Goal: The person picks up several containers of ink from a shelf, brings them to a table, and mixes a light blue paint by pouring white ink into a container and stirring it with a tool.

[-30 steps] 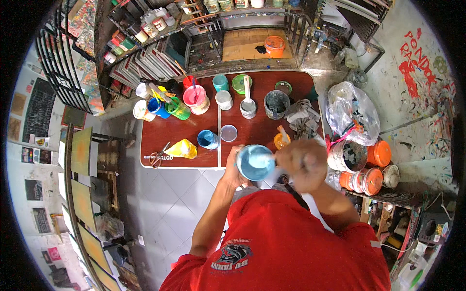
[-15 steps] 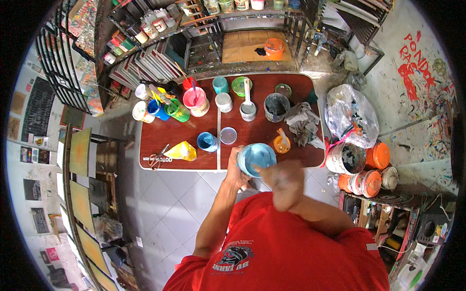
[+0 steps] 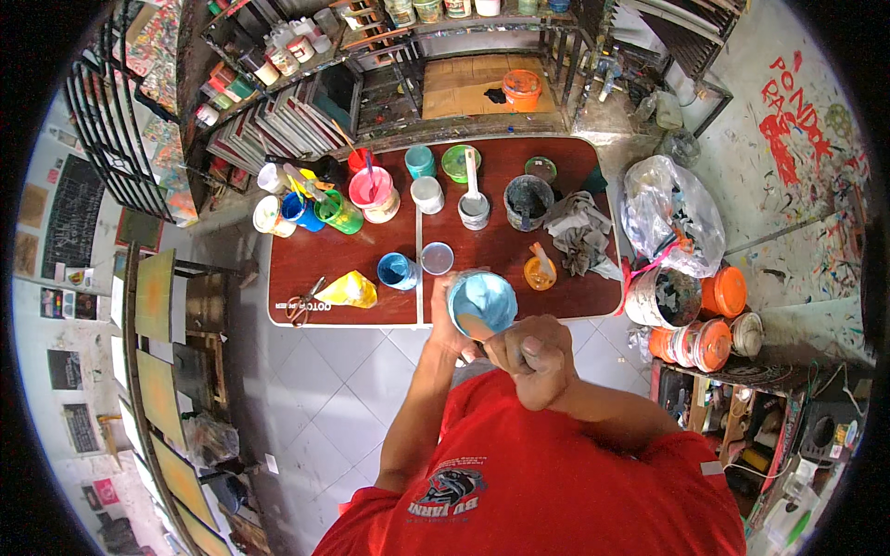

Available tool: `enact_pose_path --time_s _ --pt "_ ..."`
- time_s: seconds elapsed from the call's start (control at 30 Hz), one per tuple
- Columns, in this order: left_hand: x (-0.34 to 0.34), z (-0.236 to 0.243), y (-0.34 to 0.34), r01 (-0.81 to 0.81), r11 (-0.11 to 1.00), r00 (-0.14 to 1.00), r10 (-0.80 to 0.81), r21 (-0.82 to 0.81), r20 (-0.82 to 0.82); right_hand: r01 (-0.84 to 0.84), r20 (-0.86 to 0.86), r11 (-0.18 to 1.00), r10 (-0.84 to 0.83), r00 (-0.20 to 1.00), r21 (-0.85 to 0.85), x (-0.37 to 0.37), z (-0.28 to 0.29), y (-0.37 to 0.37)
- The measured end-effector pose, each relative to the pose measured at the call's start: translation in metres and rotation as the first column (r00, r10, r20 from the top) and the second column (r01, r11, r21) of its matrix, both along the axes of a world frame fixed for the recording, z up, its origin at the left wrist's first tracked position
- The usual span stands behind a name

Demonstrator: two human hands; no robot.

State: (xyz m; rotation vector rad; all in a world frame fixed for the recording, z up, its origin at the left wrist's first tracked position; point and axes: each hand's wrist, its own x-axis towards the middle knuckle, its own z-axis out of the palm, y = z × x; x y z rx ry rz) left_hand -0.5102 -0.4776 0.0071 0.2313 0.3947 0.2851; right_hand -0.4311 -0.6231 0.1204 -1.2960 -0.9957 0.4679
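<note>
My left hand [image 3: 447, 324] is wrapped round the side of a tub of light blue paint [image 3: 482, 301], held in front of my chest by the table's near edge. Over the tub's near rim, my right hand [image 3: 533, 357] is closed in a fist. What looks like a tan stirring stick [image 3: 475, 326] reaches from that fist into the paint; most of it is hidden by the hand. Just beyond my left hand, a round clear lid [image 3: 437, 259] lies beside a cup of darker blue paint [image 3: 397, 271].
The brown table [image 3: 362, 250] bears several paint pots, a white-handled brush [image 3: 472, 173], grey rags [image 3: 579, 227], a yellow bag [image 3: 349, 289], scissors [image 3: 304, 304] and a small orange pot [image 3: 539, 272]. Buckets [image 3: 663, 298] and a clear plastic bag [image 3: 672, 213] stand at the right.
The tub has shifted slightly left and tilts more toward me. My right hand, blurred before, has moved a little left and down, and the tan stick shows more plainly in the tub.
</note>
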Motion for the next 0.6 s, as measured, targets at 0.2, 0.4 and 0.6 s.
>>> enact_pose_path --time_s 0.2,0.4,0.6 --pt "0.007 0.015 -0.015 0.080 0.996 0.982 -0.071 0.050 -0.176 -0.191 -0.071 0.923 0.227 0.971 0.333 0.024 0.002 0.009" --pt "-0.004 -0.007 -0.011 0.138 0.969 0.986 -0.117 0.203 -0.116 -0.213 -0.203 0.961 0.248 0.947 0.179 0.048 -0.016 0.001" --pt "0.000 0.024 -0.002 0.158 0.971 0.983 -0.136 0.181 -0.127 -0.128 0.085 0.992 0.127 0.988 0.006 0.042 0.006 -0.017"
